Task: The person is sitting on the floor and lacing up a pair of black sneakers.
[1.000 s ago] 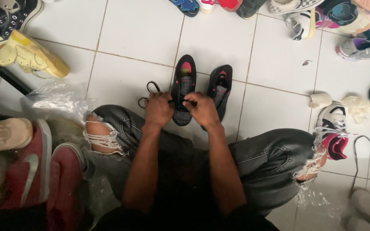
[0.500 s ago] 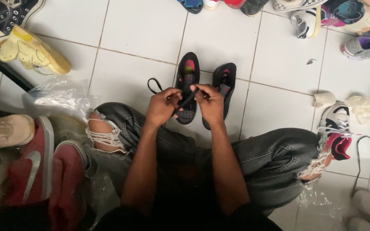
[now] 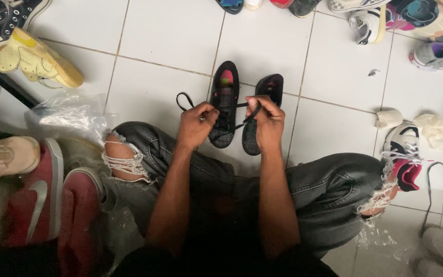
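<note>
Open tile ahead, clutter at the sides

Beyond my hands (image 3: 232, 125), bare tile; yellow shoe (image 3: 39, 64) far left, white-pink sneaker (image 3: 403, 156) right.

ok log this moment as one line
left hand: pinches black lace | right hand: pulls other lace end | black shoe: on white tile floor, its pair beside

Around you on the white tiled floor (image 3: 170, 36): yellow perforated shoes (image 3: 37, 64) near the far left corner; a crumpled clear plastic bag (image 3: 65, 118) beside them; red sneakers (image 3: 42, 200) at the left edge; a white-and-pink sneaker (image 3: 403, 159) at the right edge; mixed coloured shoes (image 3: 411, 15) along the far edge; wadded paper (image 3: 388, 118) nearby.
</note>
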